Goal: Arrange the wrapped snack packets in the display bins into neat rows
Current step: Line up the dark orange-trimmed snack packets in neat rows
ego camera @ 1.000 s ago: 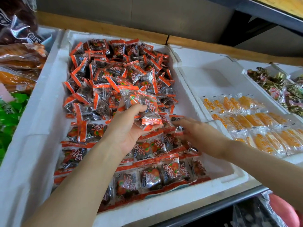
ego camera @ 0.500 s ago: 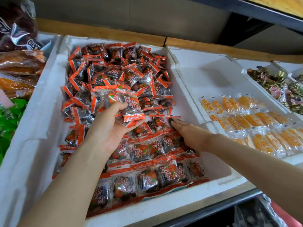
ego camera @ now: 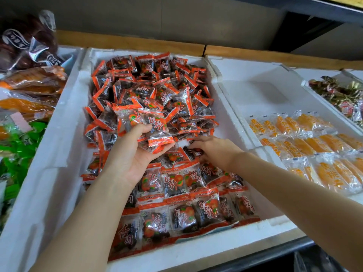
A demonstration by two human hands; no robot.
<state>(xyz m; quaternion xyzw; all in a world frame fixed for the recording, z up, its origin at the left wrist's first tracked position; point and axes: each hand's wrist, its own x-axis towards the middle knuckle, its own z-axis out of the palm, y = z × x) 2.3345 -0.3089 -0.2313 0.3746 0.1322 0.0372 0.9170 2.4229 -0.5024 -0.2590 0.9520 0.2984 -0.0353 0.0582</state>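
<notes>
Starting at 9 o'clock: green-wrapped sweets (ego camera: 11, 152) and long orange bagged snacks (ego camera: 29, 83) fill the neighbouring bin. White foam bin (ego camera: 59, 146) sits centre frame. Its far half, 12 o'clock, holds a loose pile of red-and-clear packets (ego camera: 157, 89), tilted every way. Its near half, 6 o'clock, holds neat rows of packets (ego camera: 176, 211), flat and overlapping, label side up.

Left hand (ego camera: 135, 156) raised over the middle of the bin, palm up, fingers curled round a held bunch of packets (ego camera: 151, 126); thumb on top. Bunch fans out toward 12 o'clock.

Right hand (ego camera: 214, 150) just to 3 o'clock of the left, palm down, fingertips on a packet at the far edge of the rows. Cannot tell whether it pinches or only presses. Small patch of bare foam shows between the two hands.

At 3 o'clock: second foam bin (ego camera: 253, 81), far half bare, near half lined with yellow packets (ego camera: 314, 146) in rows. Beyond it, gold-and-dark wrapped sweets (ego camera: 341, 97).
</notes>
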